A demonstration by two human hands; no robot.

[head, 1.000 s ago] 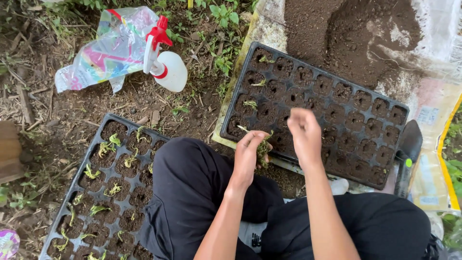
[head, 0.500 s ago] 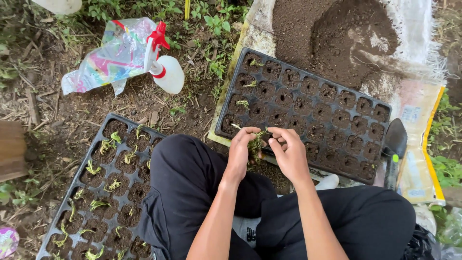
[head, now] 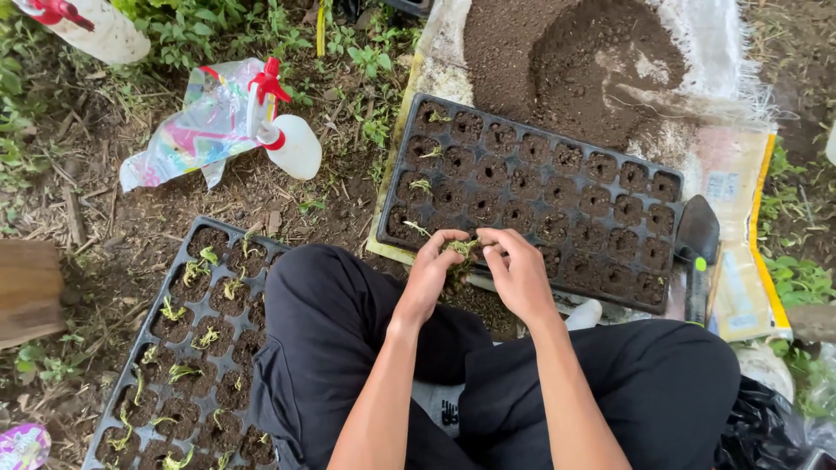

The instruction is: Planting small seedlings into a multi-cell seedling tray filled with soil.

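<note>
My left hand [head: 428, 271] holds a small clump of green seedlings [head: 460, 255] just above my knees. My right hand [head: 516, 272] meets it from the right, its fingertips pinching at the same clump. Both hands hover over the near edge of a black seedling tray [head: 585, 174] whose soil-filled cells hold a few tiny sprouts at its left end. A second black tray [head: 190, 348] with several planted seedlings lies on the ground to my left.
A heap of dark soil [head: 566, 61] sits on a white sack behind the far tray. A black trowel [head: 697, 248] lies at that tray's right. A white spray bottle with red trigger [head: 280, 130] and a plastic bag [head: 187, 130] lie on the ground at the left.
My right hand came down from over the tray to the seedling clump in my left hand, and both hands stay together there. The view has shifted slightly.
</note>
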